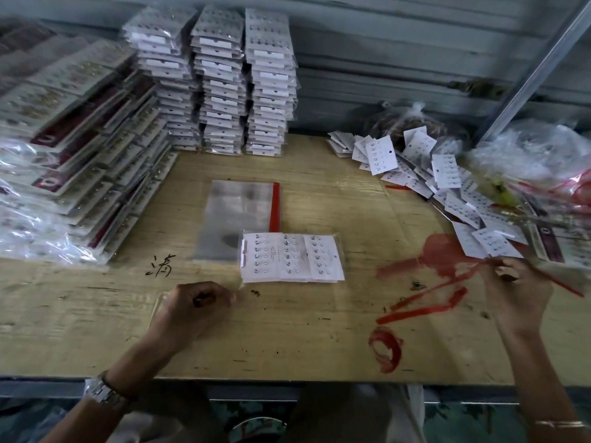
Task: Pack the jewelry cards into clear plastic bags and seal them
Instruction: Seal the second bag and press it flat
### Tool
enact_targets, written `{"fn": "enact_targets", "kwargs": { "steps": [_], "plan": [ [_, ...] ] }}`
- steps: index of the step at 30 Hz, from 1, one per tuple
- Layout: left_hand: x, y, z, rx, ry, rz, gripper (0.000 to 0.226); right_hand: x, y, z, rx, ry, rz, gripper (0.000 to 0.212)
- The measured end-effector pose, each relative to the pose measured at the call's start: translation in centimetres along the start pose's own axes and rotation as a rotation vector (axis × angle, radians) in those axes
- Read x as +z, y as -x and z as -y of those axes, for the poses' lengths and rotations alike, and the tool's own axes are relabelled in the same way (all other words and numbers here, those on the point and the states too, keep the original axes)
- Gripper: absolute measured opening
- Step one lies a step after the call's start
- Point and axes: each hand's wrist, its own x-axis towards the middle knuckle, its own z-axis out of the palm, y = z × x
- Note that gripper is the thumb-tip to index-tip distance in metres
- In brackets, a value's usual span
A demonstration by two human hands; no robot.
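Head view: a clear plastic bag [292, 261] holding jewelry cards was seen lying flat at the middle of the table [287, 346], its near-left corner just beside the left hand [195, 306]. That hand was curled against the tabletop; whether anything was pinched in it could not be told. A thin red strip [559, 282] was pinched in the fingers of the right hand [515, 292], over the table's right side. A stack of empty clear bags [238, 215] with a red edge was laid directly behind the filled bag. Peeled red strips [422, 302] were scattered between the filled bag and the right hand. Loose cards [447, 187] were heaped at the right rear, and bagged stacks [243, 81] were piled along the back and left.
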Motion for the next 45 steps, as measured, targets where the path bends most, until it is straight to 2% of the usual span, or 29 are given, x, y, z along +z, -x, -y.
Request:
{"fn": "enact_targets", "kwargs": {
  "steps": [7, 10, 11, 14, 16, 17, 19, 22, 24, 26, 29, 32, 38, 41, 45],
  "plan": [
    [-0.2, -0.1, 0.2, 0.037, 0.001, 0.015, 0.023, -0.2, -1.0, -0.2, -0.131, 0.298, 0.129, 0.015],
    [-0.3, -0.3, 0.7, 0.071, -0.011, 0.029, 0.021, -0.1, -0.6, 1.2, -0.127, 0.355, 0.151, 0.005],
    [-0.4, -0.3, 0.9, 0.101, -0.037, 0.03, 0.02, 0.0, -0.5, 1.7, -0.121, 0.362, 0.167, 0.012],
    [-0.8, -0.5, 1.3, 0.329, -0.114, -0.073, 0.021, 0.3, 0.0, 3.1, -0.289, 0.401, 0.144, 0.03],
    [-1.2, -0.8, 1.3, 0.537, -0.247, -0.191, 0.008, 0.6, 1.0, 4.3, -0.478, 0.353, 0.137, 0.033],
    [-1.5, -1.1, 1.3, 0.619, -0.355, -0.232, 0.016, 0.9, 1.7, 5.1, -0.554, 0.291, 0.181, 0.034],
    [-1.6, -2.0, 1.4, 0.758, -0.558, -0.213, 0.038, 1.9, 3.6, 7.0, -0.711, 0.152, 0.326, 0.038],
    [-1.7, -3.7, 0.7, 0.833, -0.703, -0.052, 0.07, 3.6, 6.1, 8.8, -0.897, 0.152, 0.621, 0.065],
    [-1.6, -5.2, 0.1, 0.833, -0.697, 0.04, 0.086, 4.8, 6.9, 9.7, -0.881, 0.158, 0.769, 0.086],
    [-1.5, -6.7, -0.3, 0.864, -0.683, 0.098, 0.099, 5.9, 7.0, 10.5, -0.842, 0.09, 0.851, 0.095],
    [-1.4, -8.3, -0.4, 0.937, -0.692, 0.171, 0.111, 7.3, 6.3, 11.1, -0.787, -0.005, 0.942, 0.095],
    [-1.3, -9.2, 0.2, 0.939, -0.629, 0.224, 0.113, 8.3, 5.9, 11.1, -0.719, -0.046, 1.04, 0.086],
    [-1.0, -9.4, 0.3, 0.806, -0.312, 0.247, 0.078, 8.8, 5.6, 11.2, -0.483, -0.351, 1.059, 0.068],
    [-0.7, -9.0, -0.8, 0.73, -0.209, 0.2, 0.07, 8.5, 5.3, 11.9, -0.39, -0.383, 0.996, 0.059],
    [-1.0, -7.3, -3.0, 0.537, -0.005, 0.134, 0.047, 6.9, 5.2, 13.9, -0.374, -0.53, 0.904, 0.027]
  ]
}}
